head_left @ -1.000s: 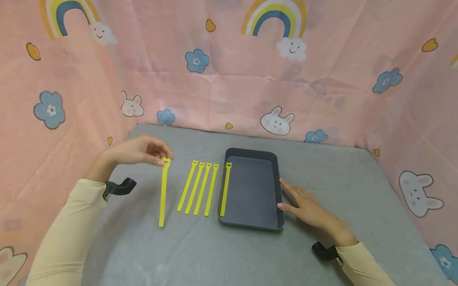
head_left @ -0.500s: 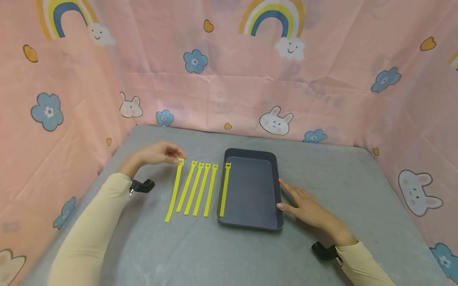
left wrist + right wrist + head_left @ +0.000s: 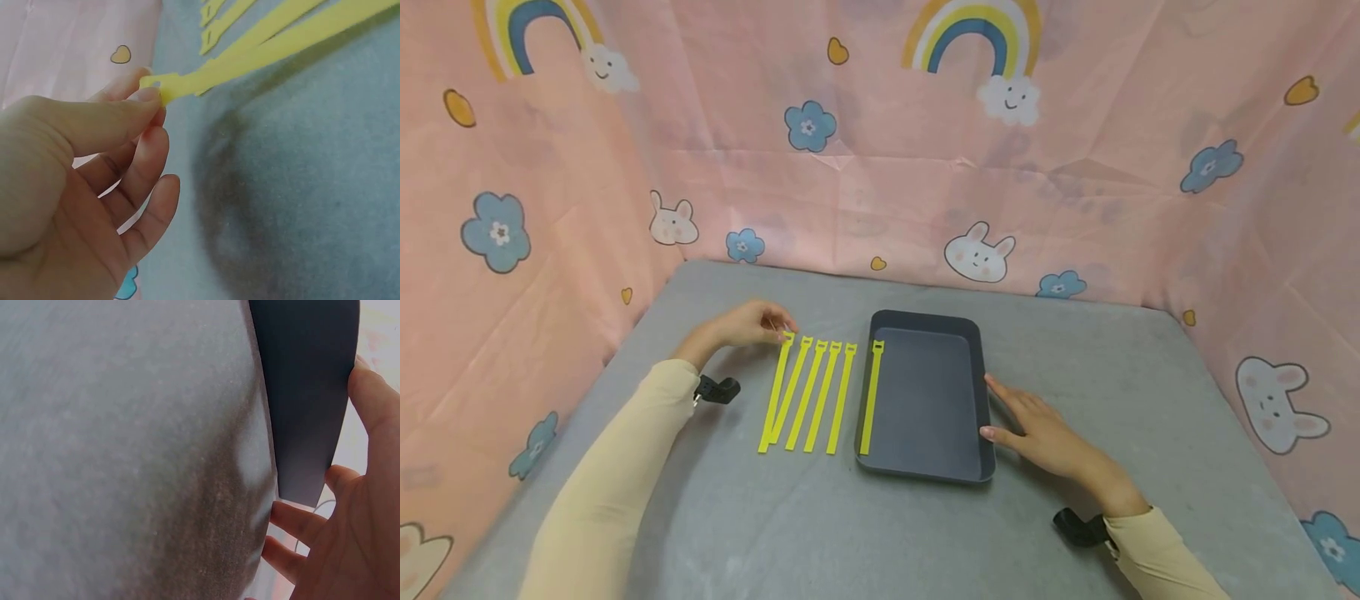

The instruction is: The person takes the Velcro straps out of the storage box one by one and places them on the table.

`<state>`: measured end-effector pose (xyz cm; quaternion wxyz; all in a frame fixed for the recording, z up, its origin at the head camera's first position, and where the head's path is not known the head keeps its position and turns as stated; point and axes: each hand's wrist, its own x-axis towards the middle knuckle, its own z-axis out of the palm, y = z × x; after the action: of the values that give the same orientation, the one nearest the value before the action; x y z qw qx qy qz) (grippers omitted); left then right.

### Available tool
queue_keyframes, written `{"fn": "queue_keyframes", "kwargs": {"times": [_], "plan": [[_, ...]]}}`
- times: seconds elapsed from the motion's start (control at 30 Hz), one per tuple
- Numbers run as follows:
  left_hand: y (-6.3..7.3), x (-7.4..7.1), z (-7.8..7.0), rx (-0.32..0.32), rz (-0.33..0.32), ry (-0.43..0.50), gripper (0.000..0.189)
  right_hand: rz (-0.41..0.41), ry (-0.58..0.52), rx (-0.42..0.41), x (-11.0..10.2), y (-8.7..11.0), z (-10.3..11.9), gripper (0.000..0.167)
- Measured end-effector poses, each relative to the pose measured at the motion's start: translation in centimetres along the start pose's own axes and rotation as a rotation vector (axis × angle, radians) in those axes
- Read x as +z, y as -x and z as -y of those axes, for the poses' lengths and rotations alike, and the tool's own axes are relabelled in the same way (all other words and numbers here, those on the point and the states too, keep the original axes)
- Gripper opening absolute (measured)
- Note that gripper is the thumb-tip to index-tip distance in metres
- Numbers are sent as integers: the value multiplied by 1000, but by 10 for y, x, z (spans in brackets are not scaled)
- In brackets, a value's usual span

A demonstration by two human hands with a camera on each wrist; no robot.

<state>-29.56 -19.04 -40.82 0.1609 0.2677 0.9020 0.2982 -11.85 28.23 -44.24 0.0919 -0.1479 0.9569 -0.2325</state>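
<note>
Between thumb and index finger, my left hand [image 3: 747,323] pinches a yellow hook-and-loop cable tie [image 3: 775,396] by its slotted head. The left wrist view shows this grip on the tie [image 3: 262,57], with the other fingers loosely bent. The strap's lower end comes close beside several matching ties [image 3: 825,396] laid in a slanting row. Another yellow tie [image 3: 872,400] lies along the left side of a dark grey rectangular tray [image 3: 932,400]. My right hand [image 3: 1048,435] rests its fingertips and thumb against the tray's right side; the right wrist view shows them at the tray wall [image 3: 306,387].
A grey cloth-covered table [image 3: 820,533] lies under everything. Pink patterned curtain [image 3: 880,192] stands behind the table and along both sides. Each wrist wears a black camera mount, the left one [image 3: 718,390] hanging over the table and the right one [image 3: 1078,527] near the front.
My left hand has moved right with the pinched cable tie, bringing it from well left of the row to right beside it. The right hand and tray have stayed put.
</note>
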Motion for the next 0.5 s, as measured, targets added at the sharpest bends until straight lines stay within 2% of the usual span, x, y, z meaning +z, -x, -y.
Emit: {"fn": "queue_keyframes", "kwargs": {"times": [0.5], "plan": [[-15,10,13,-18,-35,22,19,0,10,6,1,0,-1,79]]}}
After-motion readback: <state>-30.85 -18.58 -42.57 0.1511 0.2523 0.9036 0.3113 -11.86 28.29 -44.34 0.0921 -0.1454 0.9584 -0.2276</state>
